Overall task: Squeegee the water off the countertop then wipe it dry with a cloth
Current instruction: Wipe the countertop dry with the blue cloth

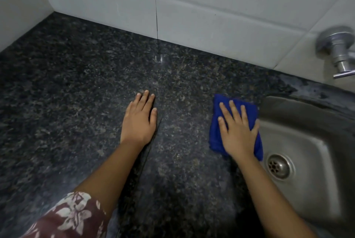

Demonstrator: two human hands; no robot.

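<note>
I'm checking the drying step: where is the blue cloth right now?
In the head view the blue cloth lies on the countertop, right of centre, pressed flat under the right hand, at the sink's left rim.

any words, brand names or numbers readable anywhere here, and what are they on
None: no text can be read in this view.
The blue cloth shows no tag or label; the tap is slightly blurred and, like the sink, shows no brand mark; the wall tiles, countertop and flowered sleeve carry only pattern.

White tiled wall (211, 7), steel sink (311, 147) (drain (278, 166) low down), chrome tap (339, 49)
</note>
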